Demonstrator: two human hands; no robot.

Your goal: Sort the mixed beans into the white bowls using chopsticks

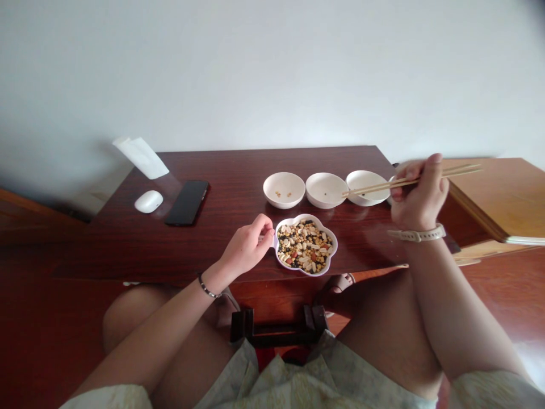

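Observation:
My left hand (251,243) is closed on the short handle of a flower-shaped bowl (334,244) at the table's front edge. Mixed peanuts, yellow kernels, black beans and a few reddish nuts (304,244) fill it. My right hand (421,196) grips a pair of chopsticks (383,186), their tips pointing left over the rims of the middle bowl (315,196) and the right bowl (368,176). One small dark piece lies in each of these two. In the left white bowl (283,182) are several yellowish pieces. Part of another white bowl shows behind my right hand, its contents hidden.
On the left of the dark wooden table (230,176) lie a black phone (187,203), a white mouse-like object (149,201) and folded white paper (142,157). A lighter wooden cabinet (498,193) stands at the right. Behind the table rises a pale wall (255,74).

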